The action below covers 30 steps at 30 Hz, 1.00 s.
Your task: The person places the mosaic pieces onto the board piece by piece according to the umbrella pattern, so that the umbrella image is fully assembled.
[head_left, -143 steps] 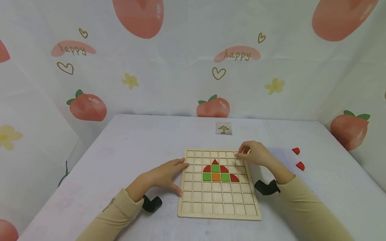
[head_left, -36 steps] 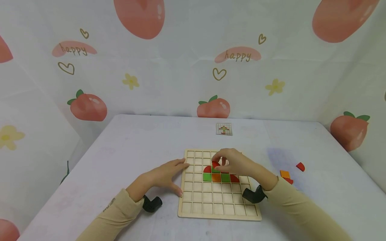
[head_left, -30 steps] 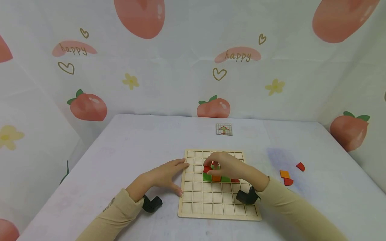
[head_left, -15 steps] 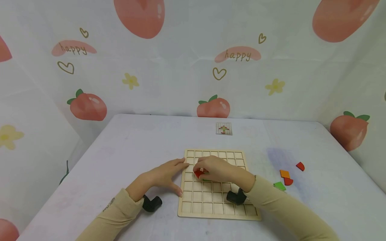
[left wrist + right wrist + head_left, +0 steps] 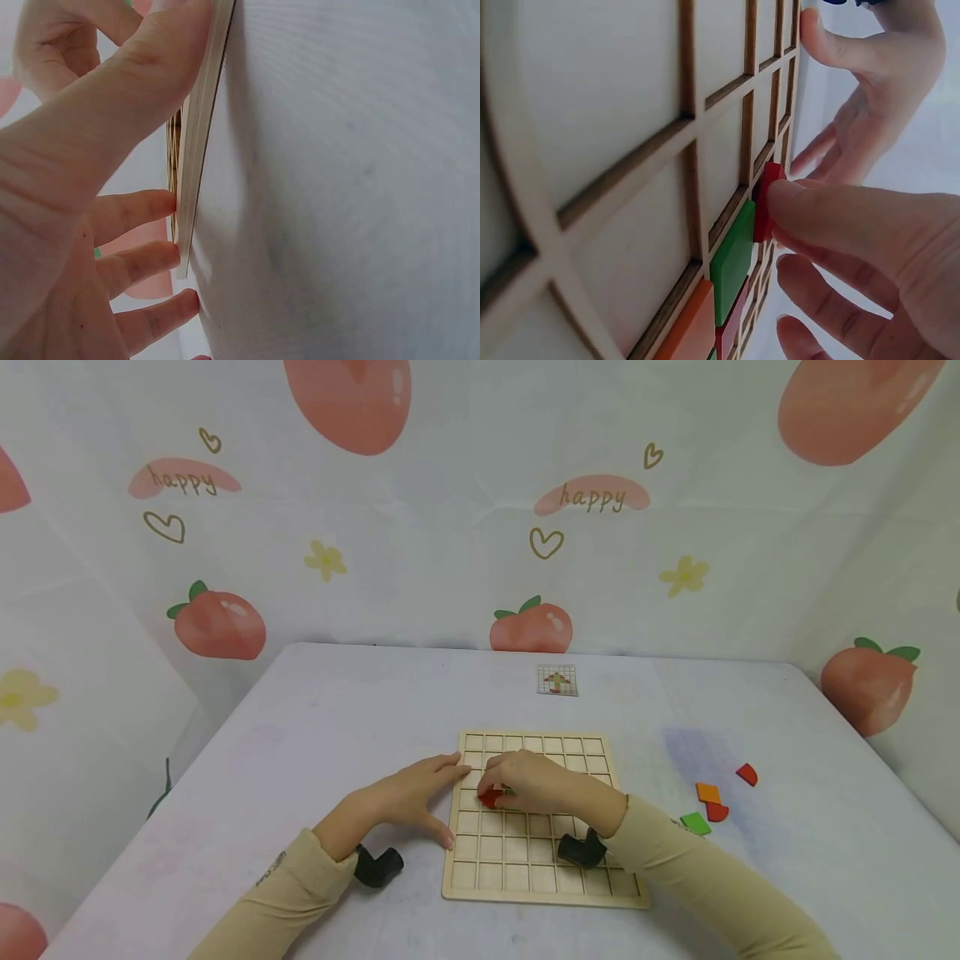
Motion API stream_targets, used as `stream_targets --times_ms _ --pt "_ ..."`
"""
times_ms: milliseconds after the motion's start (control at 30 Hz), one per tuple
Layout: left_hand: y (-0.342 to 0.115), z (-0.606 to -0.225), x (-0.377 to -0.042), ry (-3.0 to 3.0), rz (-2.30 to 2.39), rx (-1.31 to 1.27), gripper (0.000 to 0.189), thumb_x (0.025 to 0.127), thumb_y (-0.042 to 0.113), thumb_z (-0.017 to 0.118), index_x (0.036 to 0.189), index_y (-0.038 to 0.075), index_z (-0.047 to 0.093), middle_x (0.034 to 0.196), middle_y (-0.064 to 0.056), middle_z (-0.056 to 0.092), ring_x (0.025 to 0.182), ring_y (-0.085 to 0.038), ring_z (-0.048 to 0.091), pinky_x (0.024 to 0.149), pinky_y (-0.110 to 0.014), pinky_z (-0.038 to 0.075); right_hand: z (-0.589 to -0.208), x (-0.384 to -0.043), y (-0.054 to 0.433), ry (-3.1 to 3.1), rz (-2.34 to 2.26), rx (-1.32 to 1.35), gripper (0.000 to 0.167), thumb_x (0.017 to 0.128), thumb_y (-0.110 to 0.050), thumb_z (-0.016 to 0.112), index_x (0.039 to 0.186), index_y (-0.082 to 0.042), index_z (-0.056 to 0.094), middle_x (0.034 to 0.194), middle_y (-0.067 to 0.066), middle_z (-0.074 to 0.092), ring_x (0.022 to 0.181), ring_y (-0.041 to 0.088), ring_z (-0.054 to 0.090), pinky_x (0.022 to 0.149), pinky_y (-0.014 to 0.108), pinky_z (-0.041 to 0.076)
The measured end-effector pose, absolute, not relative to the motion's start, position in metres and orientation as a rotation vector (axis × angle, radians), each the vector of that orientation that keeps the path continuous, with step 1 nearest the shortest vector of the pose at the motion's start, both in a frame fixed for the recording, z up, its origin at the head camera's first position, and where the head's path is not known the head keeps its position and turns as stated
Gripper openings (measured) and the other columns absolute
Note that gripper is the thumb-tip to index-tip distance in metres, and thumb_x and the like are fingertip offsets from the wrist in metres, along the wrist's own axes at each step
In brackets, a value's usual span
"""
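Observation:
A square wooden grid board [image 5: 547,881] lies on the table. My right hand [image 5: 536,783] pinches a red quarter-circle tile [image 5: 490,798] between thumb and fingers, at a cell in the board's left part. In the right wrist view this red tile [image 5: 766,201] stands tilted at the cell, beside a seated green square tile [image 5: 733,259]; an orange tile [image 5: 690,326] follows on. From the head, the hand covers most of the seated tiles. My left hand [image 5: 408,793] is spread along the board's left edge, fingertips and thumb [image 5: 161,60] touching it.
To the right of the board lie loose tiles: an orange square [image 5: 708,792], a green one [image 5: 696,823], and two red quarter-circles, one beside the orange [image 5: 717,812] and one farther back [image 5: 747,774]. A small pattern card [image 5: 557,680] lies behind the board.
My right hand has come from the board's far right corner, carrying a red tile leftward and nearer across the board. One red tile is gone from the right-hand group. The left hand stays put.

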<state>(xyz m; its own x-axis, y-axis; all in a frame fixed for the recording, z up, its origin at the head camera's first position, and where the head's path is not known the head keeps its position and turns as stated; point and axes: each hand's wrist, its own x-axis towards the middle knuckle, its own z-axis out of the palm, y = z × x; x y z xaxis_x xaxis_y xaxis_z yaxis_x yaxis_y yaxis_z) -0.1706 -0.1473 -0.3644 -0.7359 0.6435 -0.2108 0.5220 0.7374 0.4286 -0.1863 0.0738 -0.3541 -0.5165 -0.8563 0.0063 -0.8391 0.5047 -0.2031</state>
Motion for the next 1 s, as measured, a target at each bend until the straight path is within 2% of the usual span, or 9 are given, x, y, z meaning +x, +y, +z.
stream_targets --times_ms 433,1000 --pt "-0.1472 -0.3646 -0.171 2.585 0.506 0.881 0.099 0.066 0.043 0.081 0.143 0.002 0.034 0.152 -0.021 0.026 0.14 -0.038 0.028 0.113 -0.052 0.028 -0.3586 -0.1864 0.0679 2.699 -0.344 -1.437 0.011 0.085 -0.022 0.068 0.094 -0.015 0.07 0.085 -0.004 0.063 0.076 0.007 0.059 0.067 0.017 0.048" --pt "-0.1472 -0.362 -0.1692 2.585 0.51 0.895 0.097 0.067 0.041 0.081 0.142 0.001 0.035 0.151 -0.022 0.026 0.139 -0.039 0.029 0.112 -0.053 0.029 -0.3563 -0.1861 0.0691 2.616 -0.364 -1.427 0.008 0.084 -0.016 0.07 0.092 -0.015 0.07 0.087 -0.005 0.065 0.076 0.005 0.056 0.072 0.018 0.047"
